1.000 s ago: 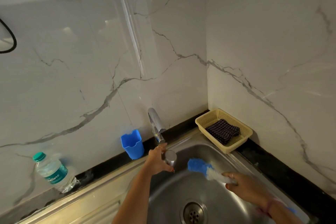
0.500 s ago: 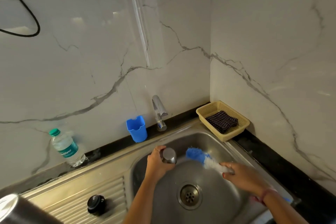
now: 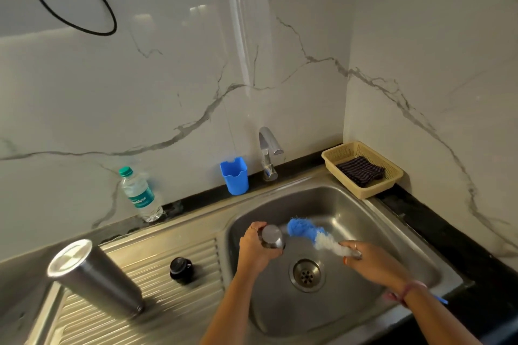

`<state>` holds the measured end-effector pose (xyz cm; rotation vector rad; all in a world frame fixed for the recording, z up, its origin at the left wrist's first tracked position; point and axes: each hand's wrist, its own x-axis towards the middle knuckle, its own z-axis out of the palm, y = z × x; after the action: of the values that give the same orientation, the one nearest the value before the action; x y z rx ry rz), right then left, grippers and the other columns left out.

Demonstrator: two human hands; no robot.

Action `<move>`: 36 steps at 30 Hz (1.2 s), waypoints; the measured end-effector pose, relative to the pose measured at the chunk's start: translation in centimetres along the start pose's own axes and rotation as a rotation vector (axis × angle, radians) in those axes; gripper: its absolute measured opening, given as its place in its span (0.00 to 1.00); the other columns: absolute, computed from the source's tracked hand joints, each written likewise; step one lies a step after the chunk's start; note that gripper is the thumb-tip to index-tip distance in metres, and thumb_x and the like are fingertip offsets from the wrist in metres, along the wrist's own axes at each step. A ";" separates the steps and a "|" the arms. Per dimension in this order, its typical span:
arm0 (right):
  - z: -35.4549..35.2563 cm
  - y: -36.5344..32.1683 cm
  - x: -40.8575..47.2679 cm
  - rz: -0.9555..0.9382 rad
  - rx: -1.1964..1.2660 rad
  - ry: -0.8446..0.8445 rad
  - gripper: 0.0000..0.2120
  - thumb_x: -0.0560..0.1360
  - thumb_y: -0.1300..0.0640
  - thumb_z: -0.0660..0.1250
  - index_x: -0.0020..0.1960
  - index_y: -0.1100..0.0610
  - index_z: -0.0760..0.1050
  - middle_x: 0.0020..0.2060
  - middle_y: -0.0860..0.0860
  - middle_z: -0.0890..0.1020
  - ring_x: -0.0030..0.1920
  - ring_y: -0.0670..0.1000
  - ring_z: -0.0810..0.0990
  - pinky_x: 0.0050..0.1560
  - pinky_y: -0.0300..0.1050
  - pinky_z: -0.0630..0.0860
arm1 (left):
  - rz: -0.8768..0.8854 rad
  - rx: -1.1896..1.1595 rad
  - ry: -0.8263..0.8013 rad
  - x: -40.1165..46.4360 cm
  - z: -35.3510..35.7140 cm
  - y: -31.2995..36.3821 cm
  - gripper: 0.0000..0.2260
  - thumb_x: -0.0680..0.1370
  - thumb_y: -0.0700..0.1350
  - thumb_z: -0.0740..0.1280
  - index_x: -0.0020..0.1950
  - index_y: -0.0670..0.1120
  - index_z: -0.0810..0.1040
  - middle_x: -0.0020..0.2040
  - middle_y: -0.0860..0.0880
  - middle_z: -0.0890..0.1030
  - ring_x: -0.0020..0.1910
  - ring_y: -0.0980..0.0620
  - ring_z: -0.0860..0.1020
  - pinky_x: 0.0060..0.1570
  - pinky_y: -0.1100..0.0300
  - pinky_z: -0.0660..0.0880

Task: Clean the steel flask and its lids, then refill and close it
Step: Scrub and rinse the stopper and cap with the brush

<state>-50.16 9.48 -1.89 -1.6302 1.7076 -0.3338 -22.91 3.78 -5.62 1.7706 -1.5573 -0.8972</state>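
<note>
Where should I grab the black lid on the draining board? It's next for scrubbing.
Judging by its pose, take the round black plastic lid from above, fingers pinching opposite sides of its rim. It sits alone on the ridged steel draining board, apart from the tall steel flask, so its sides look reachable.

Water bottle label: perhaps "Signature"

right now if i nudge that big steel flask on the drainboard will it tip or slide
The steel flask is tall and narrow, standing upside down on its mouth, so it probably tips easily. The ribbed drainboard looks wet, so it may also slide. If knocked over, its round body would likely roll.
</note>
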 end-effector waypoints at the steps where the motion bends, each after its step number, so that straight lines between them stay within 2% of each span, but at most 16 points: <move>1: 0.3 -0.2 -0.2 -0.006 0.006 -0.002 0.20 0.79 0.52 0.64 0.70 0.45 0.69 0.52 0.41 0.78 0.51 0.41 0.77 0.49 0.35 0.71 | -0.004 -0.024 -0.002 -0.2 -0.2 -0.2 0.32 0.62 0.43 0.82 0.60 0.54 0.70 0.54 0.55 0.77 0.54 0.55 0.77 0.55 0.61 0.77; 3: 0.9 -0.6 -0.5 -0.023 -0.003 -0.005 0.19 0.79 0.52 0.63 0.69 0.45 0.69 0.51 0.41 0.78 0.50 0.41 0.77 0.49 0.35 0.72 | -0.013 -0.033 -0.003 -0.7 -0.5 -0.1 0.36 0.63 0.42 0.82 0.64 0.53 0.66 0.52 0.57 0.75 0.54 0.55 0.78 0.55 0.62 0.77; 7: 2.1 -0.9 -1.0 -0.038 -0.009 0.017 0.19 0.78 0.53 0.65 0.68 0.47 0.71 0.54 0.43 0.79 0.55 0.44 0.77 0.59 0.42 0.73 | -0.036 -0.058 -0.014 -2.1 -1.2 -0.6 0.42 0.63 0.40 0.82 0.69 0.53 0.61 0.50 0.59 0.74 0.56 0.53 0.78 0.59 0.57 0.77; 10: 3.5 -1.2 -1.3 -0.042 -0.032 0.019 0.19 0.78 0.52 0.65 0.68 0.46 0.71 0.55 0.44 0.80 0.54 0.44 0.78 0.58 0.41 0.73 | -0.030 -0.064 -0.007 -3.4 -2.1 -1.3 0.39 0.64 0.40 0.82 0.68 0.52 0.63 0.56 0.55 0.76 0.55 0.54 0.77 0.58 0.61 0.76; 12: 4.4 -1.6 -1.4 -0.034 -0.048 0.018 0.18 0.78 0.50 0.65 0.68 0.45 0.71 0.53 0.44 0.81 0.51 0.44 0.79 0.54 0.41 0.75 | -0.017 -0.068 0.011 -4.4 -2.8 -1.8 0.36 0.64 0.41 0.81 0.65 0.53 0.65 0.60 0.52 0.75 0.56 0.54 0.77 0.58 0.62 0.75; 15: 5.7 -2.0 -1.2 -0.014 -0.046 -0.003 0.18 0.78 0.48 0.65 0.67 0.44 0.71 0.50 0.44 0.81 0.48 0.45 0.80 0.50 0.41 0.77 | -0.020 -0.102 0.056 -5.6 -4.1 -3.0 0.34 0.64 0.40 0.81 0.65 0.52 0.68 0.59 0.52 0.76 0.57 0.53 0.77 0.57 0.62 0.76; 17: 6.4 -2.1 -0.8 -0.009 -0.023 0.005 0.19 0.77 0.48 0.66 0.67 0.46 0.72 0.51 0.44 0.81 0.50 0.44 0.80 0.52 0.41 0.76 | -0.029 -0.109 0.089 -6.4 -5.0 -4.3 0.32 0.64 0.39 0.81 0.61 0.55 0.69 0.57 0.52 0.78 0.55 0.52 0.79 0.56 0.60 0.77; 19: 7.0 -2.5 -0.7 -0.004 -0.016 0.027 0.19 0.76 0.49 0.67 0.67 0.46 0.73 0.50 0.43 0.81 0.50 0.44 0.79 0.51 0.40 0.75 | -0.049 -0.129 0.116 -7.2 -5.8 -5.5 0.30 0.64 0.38 0.80 0.59 0.55 0.70 0.54 0.54 0.79 0.52 0.54 0.79 0.53 0.64 0.77; 22: 7.8 -3.9 -0.8 -0.001 0.020 0.057 0.19 0.76 0.52 0.67 0.67 0.46 0.73 0.47 0.44 0.80 0.47 0.46 0.78 0.45 0.39 0.71 | -0.096 -0.168 0.144 -8.5 -7.2 -6.9 0.30 0.65 0.35 0.80 0.60 0.51 0.72 0.52 0.55 0.78 0.48 0.62 0.77 0.46 0.74 0.74; 25: 8.7 -4.7 -0.6 0.010 0.075 0.070 0.20 0.76 0.53 0.68 0.67 0.48 0.73 0.49 0.47 0.81 0.49 0.48 0.79 0.49 0.43 0.73 | -0.114 -0.182 0.177 -9.4 -8.4 -8.1 0.29 0.65 0.33 0.78 0.61 0.51 0.72 0.52 0.55 0.78 0.47 0.65 0.76 0.44 0.77 0.72; 27: 9.2 -5.1 -0.6 0.005 0.101 0.063 0.19 0.75 0.54 0.68 0.66 0.48 0.74 0.50 0.47 0.82 0.49 0.48 0.80 0.49 0.45 0.74 | -0.136 -0.169 0.204 -9.9 -9.2 -8.9 0.30 0.65 0.35 0.79 0.63 0.52 0.72 0.53 0.55 0.78 0.49 0.65 0.76 0.44 0.77 0.71; 29: 9.5 -5.6 -0.6 0.005 0.116 0.062 0.16 0.75 0.54 0.68 0.63 0.47 0.76 0.46 0.45 0.83 0.46 0.45 0.80 0.46 0.43 0.75 | -0.159 -0.144 0.226 -10.5 -9.9 -9.6 0.31 0.65 0.39 0.80 0.65 0.52 0.73 0.56 0.53 0.79 0.51 0.62 0.77 0.49 0.73 0.72; 32: 9.9 -6.1 -0.5 0.021 0.117 0.051 0.16 0.74 0.54 0.68 0.62 0.47 0.76 0.44 0.44 0.83 0.44 0.44 0.80 0.46 0.44 0.76 | -0.196 -0.108 0.284 -11.2 -10.4 -10.6 0.35 0.62 0.47 0.80 0.68 0.51 0.73 0.59 0.52 0.80 0.57 0.52 0.77 0.60 0.54 0.76; 34: 10.4 -6.1 -0.4 0.046 0.118 0.041 0.18 0.74 0.53 0.69 0.64 0.48 0.75 0.45 0.44 0.83 0.46 0.45 0.81 0.50 0.47 0.77 | -0.220 -0.104 0.320 -11.5 -10.5 -11.4 0.37 0.59 0.52 0.77 0.68 0.52 0.73 0.58 0.52 0.80 0.59 0.47 0.77 0.60 0.47 0.76; 36: 10.6 -6.5 -0.6 0.058 0.119 0.041 0.19 0.74 0.52 0.68 0.65 0.49 0.73 0.46 0.45 0.82 0.46 0.46 0.80 0.47 0.45 0.76 | -0.234 -0.096 0.341 -11.6 -10.6 -12.2 0.36 0.59 0.52 0.76 0.66 0.53 0.73 0.57 0.53 0.80 0.58 0.46 0.77 0.59 0.46 0.77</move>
<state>-38.40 12.16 -4.86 -1.4941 1.7290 -0.4350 -8.21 16.86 -8.13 1.9434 -1.0919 -0.7145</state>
